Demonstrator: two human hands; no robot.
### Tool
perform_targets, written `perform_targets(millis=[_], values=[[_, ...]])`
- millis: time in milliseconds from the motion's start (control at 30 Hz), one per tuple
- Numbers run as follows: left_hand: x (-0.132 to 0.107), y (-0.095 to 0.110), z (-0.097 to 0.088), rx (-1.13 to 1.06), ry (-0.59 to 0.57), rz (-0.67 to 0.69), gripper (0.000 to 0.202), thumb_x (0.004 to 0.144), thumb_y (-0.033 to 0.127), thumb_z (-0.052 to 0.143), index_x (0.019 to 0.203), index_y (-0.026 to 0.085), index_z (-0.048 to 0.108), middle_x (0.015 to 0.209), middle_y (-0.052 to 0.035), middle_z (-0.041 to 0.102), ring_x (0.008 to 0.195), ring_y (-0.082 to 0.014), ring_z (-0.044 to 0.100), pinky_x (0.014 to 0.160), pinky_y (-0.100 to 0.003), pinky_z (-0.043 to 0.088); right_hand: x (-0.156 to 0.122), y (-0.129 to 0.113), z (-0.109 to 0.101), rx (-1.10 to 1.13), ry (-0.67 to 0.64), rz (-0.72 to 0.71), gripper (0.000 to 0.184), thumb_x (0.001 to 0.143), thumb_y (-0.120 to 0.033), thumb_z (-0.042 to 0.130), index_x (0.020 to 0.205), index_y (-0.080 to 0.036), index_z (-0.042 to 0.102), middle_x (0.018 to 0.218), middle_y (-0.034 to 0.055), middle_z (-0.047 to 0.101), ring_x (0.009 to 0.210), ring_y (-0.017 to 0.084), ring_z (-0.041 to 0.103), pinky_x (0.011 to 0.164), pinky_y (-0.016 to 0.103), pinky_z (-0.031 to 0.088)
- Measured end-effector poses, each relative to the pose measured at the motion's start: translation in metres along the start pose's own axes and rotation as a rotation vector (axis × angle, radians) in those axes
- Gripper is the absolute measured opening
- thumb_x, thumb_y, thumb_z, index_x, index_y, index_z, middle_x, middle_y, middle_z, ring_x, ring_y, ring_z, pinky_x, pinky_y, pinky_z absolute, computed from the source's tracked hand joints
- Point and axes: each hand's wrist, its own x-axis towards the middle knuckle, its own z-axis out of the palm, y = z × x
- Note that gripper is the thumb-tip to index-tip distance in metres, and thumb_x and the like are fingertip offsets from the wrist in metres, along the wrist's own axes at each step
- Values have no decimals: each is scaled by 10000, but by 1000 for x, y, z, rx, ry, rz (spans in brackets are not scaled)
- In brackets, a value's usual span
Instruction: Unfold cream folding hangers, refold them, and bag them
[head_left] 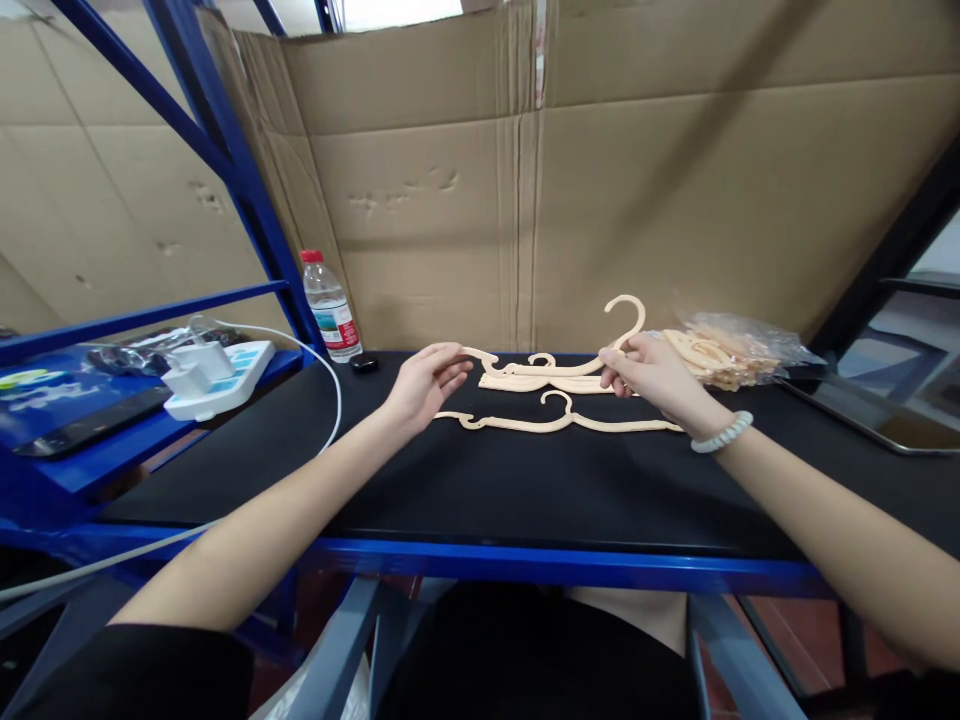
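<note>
The left hand (424, 390) and right hand (652, 372) pinch a smooth, hooked hanger (581, 369). Creased cardboard (420, 180) rises behind, a crinkled bag (780, 345) nearby.

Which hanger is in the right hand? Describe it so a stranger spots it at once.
Find the black tabletop before the cardboard wall, then look between the left hand and right hand. The beige hanger there stands apart: its hook rises above the right hand, while the similar hangers nearby lie on the tabletop.
</note>
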Motion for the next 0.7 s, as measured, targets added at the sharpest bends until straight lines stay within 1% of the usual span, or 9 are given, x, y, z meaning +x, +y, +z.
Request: perform_targets(millis=[67,167,233,300,367,400,467,567,700], values=[[4,6,-6,123,-32,33,132,699,168,713,758,135,600,690,-2,637,649,-89,623,633,-183,498,1,-1,0,40,-3,63,136,892,-213,545,779,-150,503,600,35,614,454,79,520,440,188,441],[6,15,-13,422,-160,113,229,672,249,759,784,140,592,666,2,619,608,-95,598,617,-201,487,0,-6,1,101,4,124,172,884,-194,559,726,-153,506,628,31,584,496,81,526,455,198,486],[5,22,-17,640,-295,172,270,692,327,751,830,141,611,689,-11,632,618,-110,601,613,-217,480,-2,-8,2,138,-10,147,186,876,-198,571,705,-155,513,645,26,556,535,88,531,490,224,532],[4,30,-20,866,-474,232,285,721,372,726,862,142,637,722,-27,655,646,-128,610,622,-230,474,-4,-8,3,155,-40,159,189,859,-222,601,700,-154,525,651,19,530,574,101,546,532,253,565],[3,38,-22,1088,-630,292,267,745,385,703,862,149,662,755,-38,677,680,-142,617,628,-232,460,-4,-4,5,141,-85,144,170,826,-243,646,727,-151,543,665,17,535,593,108,563,550,255,568],[3,40,-24,1183,-679,316,252,756,387,692,844,151,673,767,-40,684,695,-146,620,628,-228,452,-3,-1,5,115,-109,125,160,803,-242,671,756,-150,548,671,14,547,581,103,562,534,241,554],[4,44,-27,1316,-737,313,231,771,381,674,815,155,684,774,-38,692,702,-147,623,618,-219,438,-2,7,8,53,-159,80,197,761,-225,703,843,-160,537,673,-2,573,536,87,542,481,207,500],[7,42,-30,1421,-807,209,189,770,342,669,797,156,684,734,-22,690,629,-128,614,586,-207,423,-1,18,14,-14,-244,68,330,733,-229,713,955,-186,472,654,-24,609,494,87,527,445,195,435],[12,36,-33,1551,-838,161,125,747,288,670,759,165,684,697,-4,685,603,-119,610,577,-197,403,-2,25,23,-159,-291,52,439,725,-199,702,1062,-185,421,689,-6,667,569,131,593,513,220,435]])
